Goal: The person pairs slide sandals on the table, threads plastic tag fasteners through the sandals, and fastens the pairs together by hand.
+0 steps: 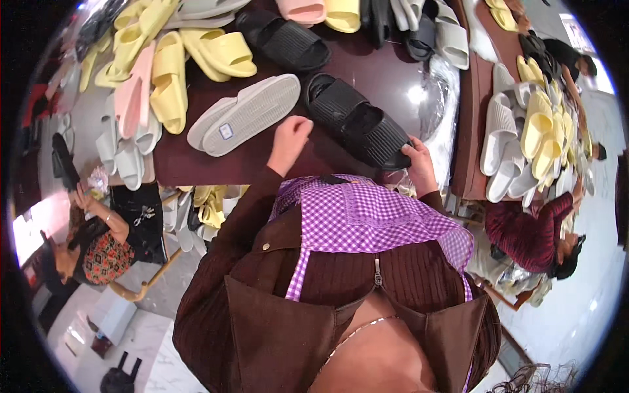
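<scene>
A black slide sandal [359, 124] lies on the dark brown table [367, 69] in front of me. My right hand [419, 164] grips its near end at the table edge. My left hand [291, 139] is closed, resting on the table between the black sandal and a grey sandal [246, 112] that lies sole-up with a small label on it. I cannot see anything inside the left hand. A second black sandal [283, 40] lies farther back.
Yellow sandals [196, 56], pink ones [134, 92] and pale grey ones [124, 147] are piled at the left and back. A second table at the right holds cream and yellow sandals [531, 131]. One person sits at the lower left [98, 245], another at the right [534, 229].
</scene>
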Available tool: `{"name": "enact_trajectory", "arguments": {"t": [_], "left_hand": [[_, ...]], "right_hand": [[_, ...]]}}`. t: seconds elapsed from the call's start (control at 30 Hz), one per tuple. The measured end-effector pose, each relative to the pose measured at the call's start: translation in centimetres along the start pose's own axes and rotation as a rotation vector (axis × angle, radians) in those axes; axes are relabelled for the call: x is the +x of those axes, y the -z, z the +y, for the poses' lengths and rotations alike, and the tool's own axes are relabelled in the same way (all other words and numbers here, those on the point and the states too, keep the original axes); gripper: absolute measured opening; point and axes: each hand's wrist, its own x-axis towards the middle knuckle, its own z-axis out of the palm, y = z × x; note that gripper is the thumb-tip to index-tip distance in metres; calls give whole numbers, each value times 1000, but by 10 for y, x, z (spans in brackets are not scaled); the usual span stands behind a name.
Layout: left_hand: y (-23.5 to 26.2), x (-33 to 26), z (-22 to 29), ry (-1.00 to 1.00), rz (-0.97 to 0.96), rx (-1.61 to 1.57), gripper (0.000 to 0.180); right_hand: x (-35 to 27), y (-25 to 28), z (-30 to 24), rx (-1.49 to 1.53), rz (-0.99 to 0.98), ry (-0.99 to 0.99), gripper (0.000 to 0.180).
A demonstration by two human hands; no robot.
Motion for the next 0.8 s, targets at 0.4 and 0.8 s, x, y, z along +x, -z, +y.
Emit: {"name": "enact_trajectory", "arguments": {"t": [0.4,0.8], "left_hand": [[-17,20,16,81,21,-589,21],[60,21,80,-164,518,-270,20]], "right_hand": [[-29,26,-22,-111,-85,100,34],[-36,85,-45,-64,211,328,30]]}}
